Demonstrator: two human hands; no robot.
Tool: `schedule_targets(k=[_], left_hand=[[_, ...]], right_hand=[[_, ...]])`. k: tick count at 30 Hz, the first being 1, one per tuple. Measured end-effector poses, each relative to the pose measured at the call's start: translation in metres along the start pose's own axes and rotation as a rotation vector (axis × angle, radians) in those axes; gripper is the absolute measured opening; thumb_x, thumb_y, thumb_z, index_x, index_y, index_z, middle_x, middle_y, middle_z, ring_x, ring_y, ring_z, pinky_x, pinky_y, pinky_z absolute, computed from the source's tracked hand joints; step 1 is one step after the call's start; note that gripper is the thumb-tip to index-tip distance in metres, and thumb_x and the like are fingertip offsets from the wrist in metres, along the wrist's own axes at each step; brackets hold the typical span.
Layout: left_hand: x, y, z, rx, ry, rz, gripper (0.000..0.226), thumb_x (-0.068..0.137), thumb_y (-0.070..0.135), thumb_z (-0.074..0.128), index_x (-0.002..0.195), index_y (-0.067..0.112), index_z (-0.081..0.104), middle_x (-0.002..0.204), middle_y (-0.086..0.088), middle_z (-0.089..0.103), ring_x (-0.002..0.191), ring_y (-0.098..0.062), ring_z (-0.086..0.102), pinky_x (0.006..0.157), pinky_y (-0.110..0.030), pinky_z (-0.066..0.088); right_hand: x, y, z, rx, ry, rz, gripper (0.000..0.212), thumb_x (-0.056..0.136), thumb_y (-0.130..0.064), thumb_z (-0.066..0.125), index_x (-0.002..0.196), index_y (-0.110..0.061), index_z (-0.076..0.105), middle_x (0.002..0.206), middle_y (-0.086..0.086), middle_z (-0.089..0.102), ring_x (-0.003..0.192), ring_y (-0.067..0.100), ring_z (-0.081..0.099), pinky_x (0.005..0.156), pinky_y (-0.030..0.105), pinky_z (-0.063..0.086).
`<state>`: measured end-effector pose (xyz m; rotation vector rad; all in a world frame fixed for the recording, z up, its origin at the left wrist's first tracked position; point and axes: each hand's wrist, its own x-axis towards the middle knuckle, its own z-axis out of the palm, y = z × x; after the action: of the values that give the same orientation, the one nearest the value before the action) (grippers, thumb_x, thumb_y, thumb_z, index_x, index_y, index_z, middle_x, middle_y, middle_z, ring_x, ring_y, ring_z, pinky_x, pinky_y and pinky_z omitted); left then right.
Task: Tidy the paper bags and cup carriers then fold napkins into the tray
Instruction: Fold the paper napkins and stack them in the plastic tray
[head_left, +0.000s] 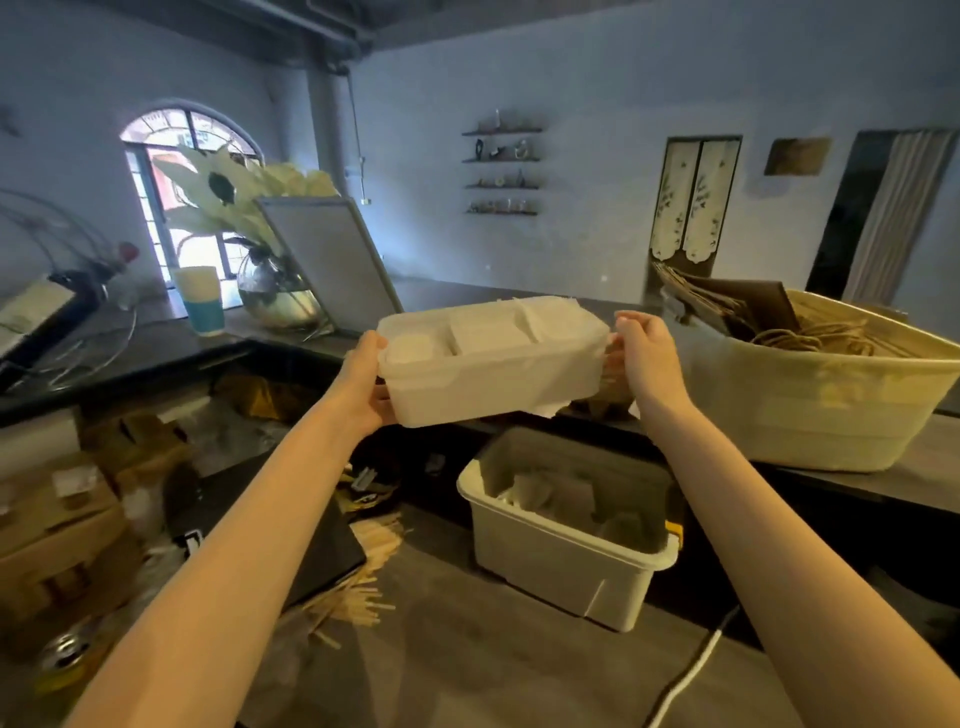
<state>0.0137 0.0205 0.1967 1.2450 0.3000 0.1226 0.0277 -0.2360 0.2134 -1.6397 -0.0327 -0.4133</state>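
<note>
I see the white tray (493, 358) up in the air in the middle of the frame. My left hand (366, 382) grips its left end. My right hand (644, 358) pinches its right end, fingers curled on the rim.

left hand (363, 382) fingers hidden behind tray (493, 374), shelf ornaments (501, 171) perhaps figurines, too small

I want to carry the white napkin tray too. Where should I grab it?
Hold the white tray by its two short ends, one hand from each side, as the left hand and right hand do here. It is long and open on top, with napkins stacked inside, so gripping both ends probably keeps it level and stops them sliding out.
</note>
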Motion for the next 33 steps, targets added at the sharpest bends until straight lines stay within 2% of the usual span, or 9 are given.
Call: schedule_targets(k=[2, 5, 8, 10, 14, 19, 26, 29, 33], left_hand=[[0.015, 0.007, -0.002, -0.048, 0.101, 0.062, 0.034, 0.093, 0.033, 0.041, 0.122, 0.018, 0.047, 0.104, -0.01, 0.059, 0.086, -0.025, 0.06, 0.058, -0.039, 0.052], [0.035, 0.01, 0.004, -0.175, 0.161, 0.077, 0.046, 0.094, 0.03, 0.045, 0.136, 0.015, 0.032, 0.122, -0.011, 0.054, 0.1, -0.03, 0.057, 0.075, -0.052, 0.052], [0.052, 0.005, 0.016, -0.17, 0.251, 0.101, 0.053, 0.093, 0.029, 0.05, 0.135, 0.012, 0.023, 0.121, -0.013, 0.046, 0.105, -0.032, 0.054, 0.086, -0.055, 0.049], [0.064, -0.002, 0.024, -0.1, 0.284, 0.095, 0.059, 0.088, 0.031, 0.057, 0.134, 0.011, 0.025, 0.126, -0.015, 0.046, 0.108, -0.034, 0.054, 0.088, -0.054, 0.05], [0.094, -0.019, 0.036, 0.005, 0.208, 0.014, 0.074, 0.078, 0.036, 0.067, 0.139, 0.015, 0.032, 0.131, -0.016, 0.047, 0.107, -0.032, 0.055, 0.088, -0.049, 0.052], [0.117, -0.042, 0.053, 0.152, 0.182, -0.063, 0.076, 0.084, 0.039, 0.064, 0.143, 0.014, 0.023, 0.137, -0.013, 0.041, 0.115, -0.029, 0.05, 0.09, -0.039, 0.046], [0.126, -0.055, 0.061, 0.394, 0.156, -0.129, 0.084, 0.081, 0.053, 0.061, 0.141, 0.009, 0.022, 0.138, -0.014, 0.032, 0.12, -0.029, 0.039, 0.098, -0.039, 0.042], [0.12, -0.054, 0.059, 0.531, 0.298, 0.054, 0.076, 0.083, 0.046, 0.063, 0.133, 0.006, 0.023, 0.14, -0.018, 0.026, 0.126, -0.032, 0.032, 0.102, -0.04, 0.037], [0.108, -0.045, 0.052, 0.857, 0.348, 0.579, 0.045, 0.09, 0.034, 0.057, 0.128, 0.012, 0.045, 0.135, -0.01, 0.036, 0.123, -0.026, 0.033, 0.1, -0.036, 0.037]], right_hand=[[0.008, -0.005, 0.025, -0.003, -0.058, 0.004, 0.033, 0.099, -0.031, 0.04, 0.13, -0.018, 0.042, 0.116, 0.003, 0.052, 0.093, 0.016, 0.054, 0.078, 0.03, 0.05], [0.014, -0.009, 0.063, -0.011, -0.198, 0.04, 0.044, 0.1, -0.03, 0.04, 0.14, -0.013, 0.035, 0.132, 0.007, 0.046, 0.114, 0.023, 0.05, 0.09, 0.034, 0.046], [0.019, -0.006, 0.097, -0.001, -0.327, 0.089, 0.049, 0.1, -0.032, 0.041, 0.143, -0.01, 0.033, 0.132, 0.0, 0.042, 0.116, 0.02, 0.043, 0.102, 0.034, 0.038], [0.025, 0.001, 0.114, 0.027, -0.38, 0.129, 0.052, 0.099, -0.031, 0.043, 0.145, -0.009, 0.029, 0.129, 0.0, 0.041, 0.121, 0.02, 0.04, 0.1, 0.03, 0.034], [0.045, 0.029, 0.136, -0.045, -0.327, 0.179, 0.063, 0.097, -0.032, 0.047, 0.149, -0.01, 0.02, 0.148, 0.006, 0.033, 0.131, 0.024, 0.035, 0.095, 0.028, 0.032], [0.071, 0.055, 0.134, -0.136, -0.261, 0.247, 0.05, 0.095, -0.016, 0.046, 0.141, -0.007, 0.031, 0.134, 0.01, 0.046, 0.109, 0.021, 0.046, 0.087, 0.029, 0.039], [0.087, 0.073, 0.131, -0.114, -0.209, 0.176, 0.042, 0.097, -0.015, 0.048, 0.138, -0.016, 0.04, 0.131, 0.005, 0.052, 0.11, 0.017, 0.05, 0.088, 0.027, 0.042], [0.086, 0.068, 0.127, -0.312, -0.259, 0.105, 0.044, 0.097, -0.016, 0.046, 0.14, -0.011, 0.037, 0.133, 0.005, 0.051, 0.1, 0.012, 0.046, 0.081, 0.021, 0.039], [0.081, 0.047, 0.105, -0.493, -0.252, -0.123, 0.04, 0.098, -0.017, 0.044, 0.138, -0.013, 0.045, 0.134, 0.004, 0.052, 0.092, 0.007, 0.05, 0.066, 0.007, 0.04]])
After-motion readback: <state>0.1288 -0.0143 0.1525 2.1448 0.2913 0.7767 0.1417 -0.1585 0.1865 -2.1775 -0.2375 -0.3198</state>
